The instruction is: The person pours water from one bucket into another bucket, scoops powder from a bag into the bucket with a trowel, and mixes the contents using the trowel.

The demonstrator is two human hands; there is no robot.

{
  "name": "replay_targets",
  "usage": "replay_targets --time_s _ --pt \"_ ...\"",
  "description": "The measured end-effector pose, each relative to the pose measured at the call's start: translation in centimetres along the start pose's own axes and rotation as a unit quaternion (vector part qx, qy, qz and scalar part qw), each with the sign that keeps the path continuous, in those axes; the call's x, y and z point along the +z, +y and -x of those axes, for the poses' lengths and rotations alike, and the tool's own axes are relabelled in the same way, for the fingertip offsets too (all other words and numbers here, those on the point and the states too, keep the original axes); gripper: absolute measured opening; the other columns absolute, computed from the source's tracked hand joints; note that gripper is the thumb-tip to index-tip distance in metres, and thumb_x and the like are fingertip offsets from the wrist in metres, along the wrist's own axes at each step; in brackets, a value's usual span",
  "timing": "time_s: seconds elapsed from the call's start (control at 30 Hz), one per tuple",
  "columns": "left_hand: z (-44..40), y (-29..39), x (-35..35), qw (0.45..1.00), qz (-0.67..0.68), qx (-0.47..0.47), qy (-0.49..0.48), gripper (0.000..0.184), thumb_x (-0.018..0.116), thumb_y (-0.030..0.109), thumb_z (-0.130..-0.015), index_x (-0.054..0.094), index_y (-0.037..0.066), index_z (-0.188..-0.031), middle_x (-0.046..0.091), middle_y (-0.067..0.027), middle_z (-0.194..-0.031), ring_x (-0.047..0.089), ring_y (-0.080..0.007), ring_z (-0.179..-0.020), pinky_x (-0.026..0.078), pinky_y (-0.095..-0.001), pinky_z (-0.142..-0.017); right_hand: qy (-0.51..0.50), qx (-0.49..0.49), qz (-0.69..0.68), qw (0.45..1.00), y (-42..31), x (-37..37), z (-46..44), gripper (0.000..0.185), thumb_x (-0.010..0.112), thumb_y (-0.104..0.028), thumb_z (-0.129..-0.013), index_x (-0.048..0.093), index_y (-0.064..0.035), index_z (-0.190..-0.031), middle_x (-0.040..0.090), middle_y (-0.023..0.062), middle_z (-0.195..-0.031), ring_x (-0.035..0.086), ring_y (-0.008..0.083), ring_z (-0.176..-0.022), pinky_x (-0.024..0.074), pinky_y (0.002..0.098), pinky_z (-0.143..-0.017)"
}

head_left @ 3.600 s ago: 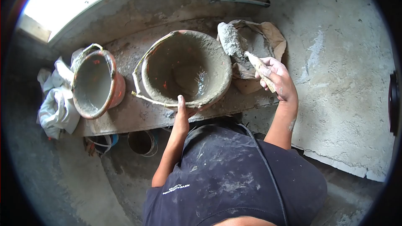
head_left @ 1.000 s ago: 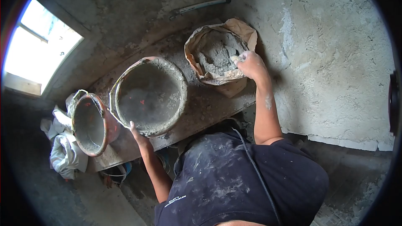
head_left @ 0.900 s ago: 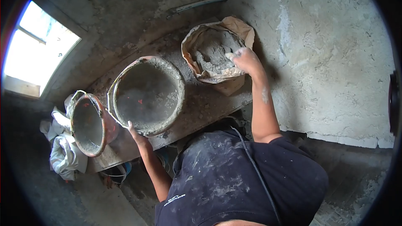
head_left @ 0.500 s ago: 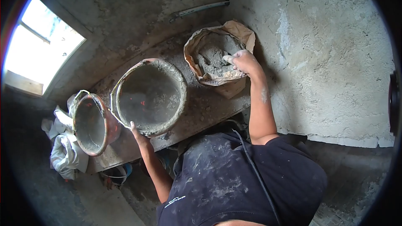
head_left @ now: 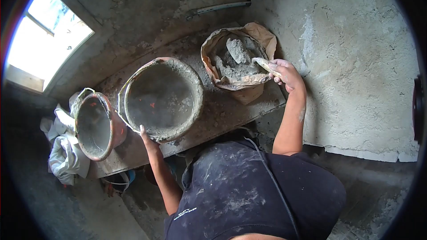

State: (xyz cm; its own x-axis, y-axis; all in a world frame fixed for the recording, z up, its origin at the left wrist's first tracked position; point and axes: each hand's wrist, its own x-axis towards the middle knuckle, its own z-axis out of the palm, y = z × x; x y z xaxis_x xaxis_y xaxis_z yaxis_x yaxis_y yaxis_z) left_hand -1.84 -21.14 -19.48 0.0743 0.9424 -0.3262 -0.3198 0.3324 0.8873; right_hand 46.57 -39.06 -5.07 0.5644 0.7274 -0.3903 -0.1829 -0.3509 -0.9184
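My right hand (head_left: 288,74) grips the pale handle of a trowel (head_left: 266,66). Grey powder is heaped on the blade, which is over an open paper bag (head_left: 249,92) of grey powder. My left hand (head_left: 149,138) holds the near rim of a large bucket (head_left: 199,102), thumb on top and the other fingers hidden beneath. That bucket is crusted with cement, and dusty grey material shows inside it. A smaller orange bucket (head_left: 118,129) stands to its left, with greyish contents and its handle raised at the far side.
All of this rests on a dusty board (head_left: 222,115). White sacks (head_left: 64,160) lie at its left end. Below the board's edge are more pails (head_left: 122,180). Rough walls rise behind and to the right, with a pipe (head_left: 222,7) on the back one and a bright window at upper left.
The powder-laden trowel has come up out of the bag's contents, and my right hand has moved right and slightly down. My left hand stays on the large bucket's rim.
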Motion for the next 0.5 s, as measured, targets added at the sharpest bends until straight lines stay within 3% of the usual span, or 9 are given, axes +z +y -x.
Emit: replay_targets --time_s 0.07,0.3,0.37,0.5 --pt "0.2 0.4 0.0 0.998 -0.007 -0.038 -0.043 0.083 0.049 0.06 -0.097 0.03 0.006 -0.155 0.041 -0.0116 -0.152 0.044 -0.0302 -0.138 0.038 -0.0451 -0.112 0.004 -0.004 -0.001 1.0 -0.5 -0.1 0.3 0.022 0.064 -0.025 -0.096 0.066 -0.0061 -0.108 0.062 0.0002 -0.075 0.048 0.0018 -0.053 0.0331 0.0175 -0.044" --pt "1.3 1.5 1.9 0.999 -0.032 0.002 -0.037 0.079 0.049 0.059 -0.098 0.032 0.006 -0.154 0.043 -0.0119 -0.151 0.043 -0.0287 -0.138 0.036 -0.0446 -0.113 0.004 -0.026 -0.022 0.999 0.2 -0.9 0.4 0.024 0.064 -0.026 -0.096 0.066 -0.0062 -0.11 0.061 -0.0007 -0.075 0.047 0.0016 -0.054 0.0332 0.0167 -0.046" --pt "1.5 1.7 2.5 0.999 0.007 0.033 -0.018 0.066 0.05 0.047 -0.1 0.042 0.0 -0.145 0.054 -0.015 -0.138 0.055 -0.0304 -0.125 0.044 -0.0447 -0.107 0.009 -0.027 -0.023 0.999 0.1 -0.7 0.7 0.024 0.064 -0.026 -0.096 0.066 -0.0062 -0.11 0.061 -0.0006 -0.075 0.047 0.0016 -0.054 0.033 0.0167 -0.046" --pt "0.9 1.0 1.8 0.999 0.006 0.031 -0.005 0.066 0.05 0.047 -0.1 0.041 0.0 -0.146 0.054 -0.0149 -0.138 0.054 -0.0302 -0.126 0.044 -0.0448 -0.108 0.017 -0.029 -0.008 0.999 -0.2 -0.3 1.2 0.023 0.064 -0.025 -0.096 0.066 -0.0059 -0.109 0.061 -0.0004 -0.075 0.047 0.0018 -0.054 0.0338 0.0166 -0.046"
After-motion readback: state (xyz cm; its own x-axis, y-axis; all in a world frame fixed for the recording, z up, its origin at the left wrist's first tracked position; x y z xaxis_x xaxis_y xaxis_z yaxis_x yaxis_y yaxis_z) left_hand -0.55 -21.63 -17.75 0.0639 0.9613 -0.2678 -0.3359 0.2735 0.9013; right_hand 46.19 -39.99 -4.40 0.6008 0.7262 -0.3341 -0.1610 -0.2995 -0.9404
